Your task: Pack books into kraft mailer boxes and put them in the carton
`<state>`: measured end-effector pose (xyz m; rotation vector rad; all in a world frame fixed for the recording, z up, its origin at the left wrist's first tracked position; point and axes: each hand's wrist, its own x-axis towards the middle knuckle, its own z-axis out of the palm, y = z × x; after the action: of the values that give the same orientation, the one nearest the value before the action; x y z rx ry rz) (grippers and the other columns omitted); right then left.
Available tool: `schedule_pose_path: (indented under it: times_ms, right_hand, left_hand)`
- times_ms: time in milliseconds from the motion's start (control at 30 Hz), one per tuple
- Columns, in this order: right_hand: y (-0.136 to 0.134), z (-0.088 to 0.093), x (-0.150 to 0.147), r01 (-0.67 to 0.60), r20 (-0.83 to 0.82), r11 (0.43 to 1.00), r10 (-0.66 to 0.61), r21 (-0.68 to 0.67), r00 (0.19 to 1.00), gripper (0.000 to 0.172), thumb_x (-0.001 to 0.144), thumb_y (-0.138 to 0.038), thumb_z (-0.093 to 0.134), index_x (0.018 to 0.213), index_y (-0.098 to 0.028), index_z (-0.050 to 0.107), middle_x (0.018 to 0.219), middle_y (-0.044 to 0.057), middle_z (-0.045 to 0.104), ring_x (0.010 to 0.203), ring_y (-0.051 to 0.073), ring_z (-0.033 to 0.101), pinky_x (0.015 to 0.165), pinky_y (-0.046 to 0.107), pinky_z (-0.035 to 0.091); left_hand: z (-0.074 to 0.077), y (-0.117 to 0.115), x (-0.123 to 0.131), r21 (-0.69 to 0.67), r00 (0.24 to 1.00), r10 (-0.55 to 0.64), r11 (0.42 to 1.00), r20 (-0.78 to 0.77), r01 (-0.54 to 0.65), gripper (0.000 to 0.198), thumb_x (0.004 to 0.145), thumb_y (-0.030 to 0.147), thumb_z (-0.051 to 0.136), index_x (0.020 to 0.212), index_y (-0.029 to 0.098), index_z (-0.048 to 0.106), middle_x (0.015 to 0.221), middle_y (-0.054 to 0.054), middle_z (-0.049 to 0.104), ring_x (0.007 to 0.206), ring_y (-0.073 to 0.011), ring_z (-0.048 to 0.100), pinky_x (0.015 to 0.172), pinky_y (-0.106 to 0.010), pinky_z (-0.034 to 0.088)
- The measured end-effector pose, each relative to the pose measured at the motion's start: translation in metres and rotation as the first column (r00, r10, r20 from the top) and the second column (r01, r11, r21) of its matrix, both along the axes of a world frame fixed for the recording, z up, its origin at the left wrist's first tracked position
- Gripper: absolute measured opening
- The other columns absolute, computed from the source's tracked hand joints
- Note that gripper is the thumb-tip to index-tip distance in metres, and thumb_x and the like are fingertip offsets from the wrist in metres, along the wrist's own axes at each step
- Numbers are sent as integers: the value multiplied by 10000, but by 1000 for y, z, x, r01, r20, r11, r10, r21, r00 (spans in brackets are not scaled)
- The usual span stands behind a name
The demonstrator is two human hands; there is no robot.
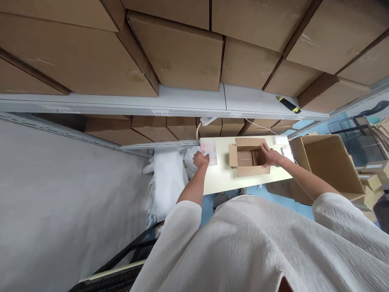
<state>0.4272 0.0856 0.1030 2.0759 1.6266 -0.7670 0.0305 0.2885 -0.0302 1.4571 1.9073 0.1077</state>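
The open box [253, 171] sits on the desk [221, 180], your right hand [269, 156] spread wide at its right end; your left hand [201, 159] is on the thin see-through sheet [212, 152], and I can't tell if its grip is closed. The box looks light and stiff, so hold its side walls, not the bendy flaps.

The left hand [201, 159] shows its back, fingers [196, 155] bent, thumb [207, 158] pointing across toward the right hand [270, 156]; the left forearm [192, 184] slopes back behind those fingers. The right hand spreads its fingers leftward, well apart from the left ones, its bare forearm [304, 177] slanting away rightward behind them.
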Motion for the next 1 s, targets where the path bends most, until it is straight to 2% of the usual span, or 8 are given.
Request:
schedule_pose_path:
  times_ms: [200,367,500,633,800,900,1000]
  right_hand:
    - [0,2,-1,5,-1,1000,-5,-15,1000,1652,648,-759,946,1849,-319,-99,1915,73,-184,1586,579,422,1267,678,465]
    - [-1,4,-3,4,-13,1000,-4,4,1000,1649,653,-747,949,1851,-309,-96,1917,81,-172,1577,589,428,1260,684,467]
    - [-1,3,-3,-4,-13,1000,4,8,1000,1633,665,-749,942,1856,-283,-72,1917,99,-166,1573,591,430,1261,684,465]
    - [-1,-2,1,-5,-26,999,6,31,1000,1629,650,-761,948,1860,-292,-37,1919,107,-156,1574,585,431,1260,682,467]
    - [-1,-10,6,10,-60,997,-6,71,998,1622,616,-762,975,1864,-300,46,1926,122,-100,1558,582,452,1246,672,481]
    - [0,-15,7,14,-66,996,-8,93,998,1638,594,-757,985,1863,-299,56,1926,119,-104,1554,583,454,1242,666,484]
    - [1,-20,8,-1,-72,995,9,104,997,1641,591,-756,970,1863,-292,43,1924,110,-125,1560,584,445,1241,665,484]
  left_hand:
    - [-1,-3,9,-2,994,99,995,-50,-99,494,922,350,799,1337,187,589,1501,-272,637,1457,-452,555,1160,-595,444]
    - [-1,-6,13,43,998,58,998,-32,-56,466,923,294,753,1338,218,554,1440,-250,701,1439,-439,581,1141,-597,438]
    - [-1,-7,18,-22,999,33,999,6,-33,459,957,220,659,1387,212,498,1276,-212,787,1338,-389,686,1152,-563,417]
    - [5,-5,16,-56,996,58,997,68,-54,480,924,214,696,1365,244,509,1252,-172,798,1258,-374,740,1165,-574,411]
    - [31,-2,11,1,991,41,999,125,-41,387,916,293,777,1212,286,526,1151,-76,779,1227,-341,732,1158,-545,434]
    - [59,-2,11,126,988,2,992,157,-22,357,916,315,790,1128,288,504,1042,5,731,1099,-264,725,1139,-459,443]
    - [93,-6,15,322,968,-39,946,246,-44,344,896,285,790,1058,286,487,935,62,652,925,-196,674,1087,-383,447]
